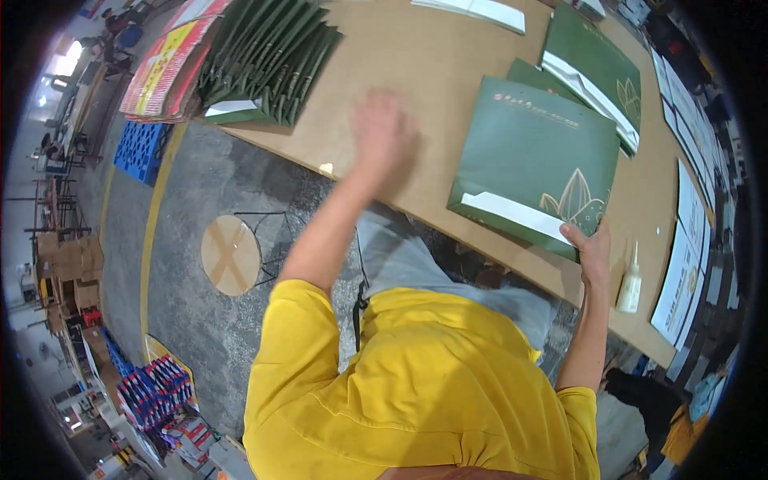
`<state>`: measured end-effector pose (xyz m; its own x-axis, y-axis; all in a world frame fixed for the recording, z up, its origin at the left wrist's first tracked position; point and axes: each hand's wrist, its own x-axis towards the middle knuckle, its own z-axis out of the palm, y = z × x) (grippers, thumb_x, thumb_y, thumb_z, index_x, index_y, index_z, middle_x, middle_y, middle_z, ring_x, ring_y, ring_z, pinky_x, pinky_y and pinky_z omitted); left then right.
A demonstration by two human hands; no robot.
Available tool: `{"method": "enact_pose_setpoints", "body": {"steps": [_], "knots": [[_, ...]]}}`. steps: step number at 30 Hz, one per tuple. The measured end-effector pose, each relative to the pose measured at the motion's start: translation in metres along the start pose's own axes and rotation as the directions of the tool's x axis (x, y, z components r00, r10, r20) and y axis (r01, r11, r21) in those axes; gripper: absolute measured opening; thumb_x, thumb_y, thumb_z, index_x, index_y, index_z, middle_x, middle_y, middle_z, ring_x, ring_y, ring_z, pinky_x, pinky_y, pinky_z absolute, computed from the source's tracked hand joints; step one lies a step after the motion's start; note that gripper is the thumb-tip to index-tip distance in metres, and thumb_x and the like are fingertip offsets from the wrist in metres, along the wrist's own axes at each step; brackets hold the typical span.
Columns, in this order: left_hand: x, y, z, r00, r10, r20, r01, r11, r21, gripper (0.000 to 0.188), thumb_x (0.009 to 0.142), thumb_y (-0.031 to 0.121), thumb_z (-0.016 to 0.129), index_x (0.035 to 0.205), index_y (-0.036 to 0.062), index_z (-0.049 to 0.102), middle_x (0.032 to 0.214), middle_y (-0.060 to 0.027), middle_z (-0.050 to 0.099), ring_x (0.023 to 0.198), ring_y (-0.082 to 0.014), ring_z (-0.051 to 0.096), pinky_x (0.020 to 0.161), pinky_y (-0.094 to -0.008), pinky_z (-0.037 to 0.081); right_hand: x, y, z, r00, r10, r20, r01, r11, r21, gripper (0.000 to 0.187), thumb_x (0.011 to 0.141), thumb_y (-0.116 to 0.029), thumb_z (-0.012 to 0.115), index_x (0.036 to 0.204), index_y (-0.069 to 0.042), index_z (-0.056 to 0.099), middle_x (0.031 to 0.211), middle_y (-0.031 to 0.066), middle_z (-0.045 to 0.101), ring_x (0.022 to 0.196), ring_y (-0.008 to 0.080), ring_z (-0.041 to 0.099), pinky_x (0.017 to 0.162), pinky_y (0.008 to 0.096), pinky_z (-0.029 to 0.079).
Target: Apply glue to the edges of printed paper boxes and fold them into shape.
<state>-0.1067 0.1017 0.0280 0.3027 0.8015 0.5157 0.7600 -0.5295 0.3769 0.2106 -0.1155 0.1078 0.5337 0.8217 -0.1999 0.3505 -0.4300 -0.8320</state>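
Observation:
A flat green paper bag [534,148] with a gold leaf print and a white folded strip along its near edge lies at the table's front edge. My right hand [590,246] grips its near right corner, thumb on top and fingers underneath. My left hand [386,132], blurred by motion, is over the bare board to the left of the bag, apart from it. Its fingers are too smeared to read. Behind the held bag, another green bag [596,60] with a white strip lies partly over a further green one.
Folded green bags [268,56] stand fanned at the far left, beside a red-and-yellow bundle [170,64]. A small glue bottle [630,288] stands right of my right hand. White printed sheets [684,256] line the right edge. A round stool [230,254] stands on the floor at left.

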Motion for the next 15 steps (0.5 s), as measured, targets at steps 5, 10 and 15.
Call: {"method": "enact_pose_setpoints", "body": {"steps": [5,10,15], "knots": [[0.058,-0.132,-0.048,0.984,-0.029,0.177,-0.137,0.510,0.849,0.039,0.088,0.021,0.047,0.126,0.0119,0.052,0.137,-0.0172,0.043,0.135,-0.0417,0.026,0.107,-0.0643,0.015,0.032,-0.056,0.053,0.988,-0.152,0.014,0.152,0.970,-0.192,0.065,0.067,-0.018,0.079,0.115,0.007,0.043,0.103,0.0217,0.060,0.094,0.0274,0.060,0.084,0.0339,0.046],[0.066,-0.147,-0.062,0.956,0.029,0.291,-0.260,0.540,0.800,0.037,0.087,0.018,0.048,0.123,0.0112,0.053,0.130,-0.0170,0.047,0.131,-0.0408,0.032,0.105,-0.0641,0.020,0.067,-0.075,0.124,0.976,-0.186,0.112,0.193,0.979,-0.061,0.066,0.066,-0.019,0.080,0.114,0.006,0.043,0.110,0.0234,0.057,0.101,0.0292,0.058,0.090,0.0365,0.044],[0.087,-0.136,-0.104,0.960,0.132,0.248,-0.278,0.563,0.779,0.035,0.085,0.014,0.051,0.119,0.0109,0.056,0.125,-0.0149,0.051,0.124,-0.0355,0.042,0.101,-0.0573,0.030,0.078,-0.094,0.215,0.932,-0.255,0.258,0.214,0.960,0.179,0.064,0.067,-0.019,0.079,0.114,0.005,0.043,0.116,0.0242,0.055,0.108,0.0326,0.056,0.093,0.0392,0.043]]}}
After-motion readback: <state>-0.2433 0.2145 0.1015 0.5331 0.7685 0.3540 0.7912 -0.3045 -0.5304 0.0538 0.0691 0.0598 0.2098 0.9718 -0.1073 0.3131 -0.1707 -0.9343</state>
